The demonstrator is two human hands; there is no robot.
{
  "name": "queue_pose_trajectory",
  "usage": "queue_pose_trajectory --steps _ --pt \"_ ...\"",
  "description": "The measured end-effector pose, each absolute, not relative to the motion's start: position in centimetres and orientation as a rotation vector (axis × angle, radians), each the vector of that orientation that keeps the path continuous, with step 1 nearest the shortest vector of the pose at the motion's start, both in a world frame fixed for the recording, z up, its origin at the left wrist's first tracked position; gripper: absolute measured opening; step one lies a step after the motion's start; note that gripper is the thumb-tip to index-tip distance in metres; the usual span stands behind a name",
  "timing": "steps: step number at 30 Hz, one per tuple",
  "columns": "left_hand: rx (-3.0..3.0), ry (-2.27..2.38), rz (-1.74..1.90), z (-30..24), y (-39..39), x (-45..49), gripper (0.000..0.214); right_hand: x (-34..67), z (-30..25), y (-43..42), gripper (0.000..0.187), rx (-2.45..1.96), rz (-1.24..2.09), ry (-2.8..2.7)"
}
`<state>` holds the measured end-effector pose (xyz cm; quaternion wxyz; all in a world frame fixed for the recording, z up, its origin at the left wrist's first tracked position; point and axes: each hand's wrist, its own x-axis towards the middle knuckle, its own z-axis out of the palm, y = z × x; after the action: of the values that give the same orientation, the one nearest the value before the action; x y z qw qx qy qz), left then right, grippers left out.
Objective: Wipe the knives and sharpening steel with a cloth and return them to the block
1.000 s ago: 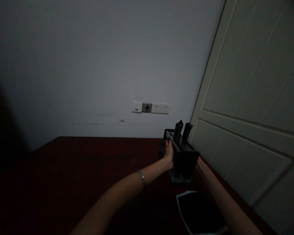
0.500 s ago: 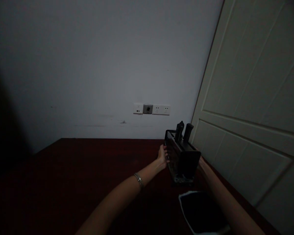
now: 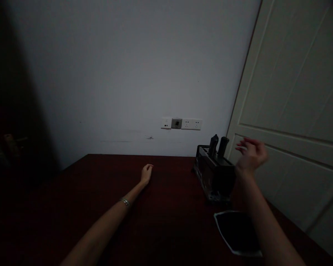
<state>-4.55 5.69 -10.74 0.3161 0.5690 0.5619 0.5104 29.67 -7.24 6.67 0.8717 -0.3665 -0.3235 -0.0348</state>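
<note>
Dark slotted holder on the right of the table, two black handles standing in it
Our right hand is raised beside it, half-curled around nothing we can see; our left hand is well away over the tabletop, loosely curled, seemingly empty; we'd best steady the holder low on both sides, avoiding the handles and the pale-edged dark sheet near it

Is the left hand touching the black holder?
Apart. The head view shows a wide stretch of tabletop between the left hand and the black holder.
</note>
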Motion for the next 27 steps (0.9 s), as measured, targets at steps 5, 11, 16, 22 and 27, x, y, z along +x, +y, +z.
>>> queue_pose_trajectory --steps 5,11,16,22,27 --pt "1.876 1.585 1.104 -12.5 4.0 -10.0 0.019 18.6 2.9 -9.0 0.015 -0.922 -0.239 -1.469" --pt "2.245 1.697 0.732 -14.4 2.6 -11.8 0.037 14.2 -8.0 -5.5 0.026 -1.220 -0.017 -2.034" --pt "2.393 1.755 0.567 -15.1 2.8 -11.8 0.042 15.2 -13.6 -3.1 0.041 -1.614 0.064 -2.141" --pt "2.442 1.795 0.522 -15.1 2.8 -11.8 0.042 16.0 -15.4 -2.2 0.049 -1.808 0.116 -2.145" --pt "2.474 1.821 0.489 -14.8 2.4 -11.8 0.042 16.1 -15.9 -1.9 0.051 -1.840 0.115 -2.155"
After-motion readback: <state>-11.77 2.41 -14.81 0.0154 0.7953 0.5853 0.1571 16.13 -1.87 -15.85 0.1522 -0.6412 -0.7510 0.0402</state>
